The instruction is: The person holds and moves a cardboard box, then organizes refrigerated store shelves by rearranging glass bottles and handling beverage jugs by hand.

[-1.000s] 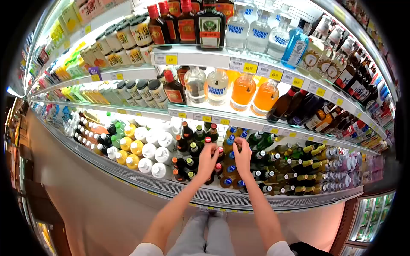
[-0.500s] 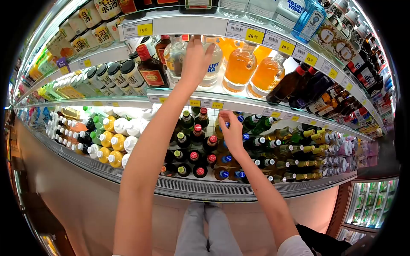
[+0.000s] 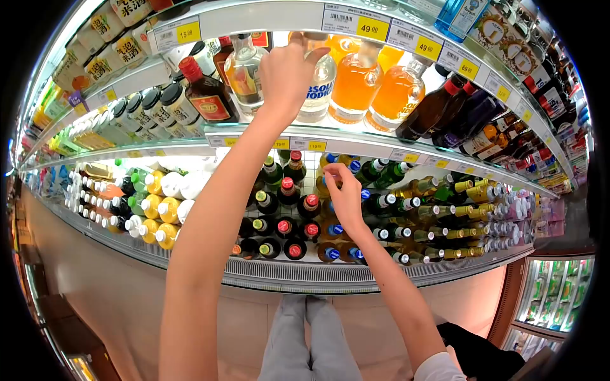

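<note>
My left hand [image 3: 284, 75] is at the upper shelf, its fingers and thumb around the neck of a clear vodka bottle [image 3: 318, 92] with blue lettering. The hand covers the neck and part of the label, so the exact contact is hidden. Left of it stands a clear rounded bottle [image 3: 244, 71]; on the right are two orange-filled bottles [image 3: 354, 87] [image 3: 395, 96]. Lower down, my right hand [image 3: 344, 198] hovers above the beer bottles, fingers loosely bent and apart, holding nothing. Red-capped bottles [image 3: 310, 203] are to its left, blue-capped ones [image 3: 332, 228] below.
The upper shelf edge [image 3: 362, 141] runs between my hands, with price tags along it. A dark red-capped bottle [image 3: 208, 95] and several dark-lidded jars [image 3: 178, 101] stand left. White and yellow-capped bottles [image 3: 166, 208] fill the lower left. A vent grille [image 3: 286, 272] fronts the case.
The view has tilted so the shelves sit higher in frame. My left hand has moved slightly left against the vodka bottle, and more of its label shows. My right hand stays nearly still.
</note>
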Action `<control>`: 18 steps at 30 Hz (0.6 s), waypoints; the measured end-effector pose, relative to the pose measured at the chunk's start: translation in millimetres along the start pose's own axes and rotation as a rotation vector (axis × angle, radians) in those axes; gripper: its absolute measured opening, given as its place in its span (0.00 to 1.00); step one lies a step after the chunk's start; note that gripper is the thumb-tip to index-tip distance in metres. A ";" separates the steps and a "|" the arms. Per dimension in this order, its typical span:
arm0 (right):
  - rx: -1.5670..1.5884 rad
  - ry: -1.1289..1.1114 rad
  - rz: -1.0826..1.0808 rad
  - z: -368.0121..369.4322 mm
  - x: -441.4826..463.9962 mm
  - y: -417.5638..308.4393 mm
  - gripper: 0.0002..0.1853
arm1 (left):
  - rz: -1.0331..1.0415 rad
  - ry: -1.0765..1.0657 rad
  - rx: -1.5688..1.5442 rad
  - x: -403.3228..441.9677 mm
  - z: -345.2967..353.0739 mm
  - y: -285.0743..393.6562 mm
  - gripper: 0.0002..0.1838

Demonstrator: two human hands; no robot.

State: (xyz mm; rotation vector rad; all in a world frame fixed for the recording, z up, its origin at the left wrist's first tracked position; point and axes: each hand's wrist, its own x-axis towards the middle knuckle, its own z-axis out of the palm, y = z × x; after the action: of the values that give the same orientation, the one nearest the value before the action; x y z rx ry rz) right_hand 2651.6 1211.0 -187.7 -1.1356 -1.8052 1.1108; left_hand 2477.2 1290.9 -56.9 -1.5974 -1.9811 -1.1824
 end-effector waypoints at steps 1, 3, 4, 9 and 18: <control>-0.013 0.004 -0.017 0.6 -0.6 -0.6 0.06 | 0.036 0.042 0.008 0.6 1.6 -0.8 0.21; -0.010 -0.009 -0.013 1.7 -2.5 -2.0 0.06 | 0.049 0.042 -0.034 0.2 0.5 -1.3 0.21; -0.002 -0.005 -0.009 3.5 -3.5 -0.6 0.06 | 0.000 -0.009 -0.008 1.5 -1.2 -0.3 0.23; -0.007 -0.022 -0.022 2.5 -2.0 -4.3 0.06 | -0.093 -0.054 -0.058 -2.3 1.3 -0.2 0.25; -0.010 0.106 -0.243 -24.6 44.0 -42.9 0.08 | -0.058 0.240 -0.166 -61.4 -11.3 -8.7 0.16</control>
State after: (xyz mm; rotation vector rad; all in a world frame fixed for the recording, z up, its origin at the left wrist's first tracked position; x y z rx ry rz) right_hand 2644.7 1248.6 -133.6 -0.9335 -1.8114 0.8850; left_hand 2485.8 1242.5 -96.5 -1.4022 -1.8275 -1.5195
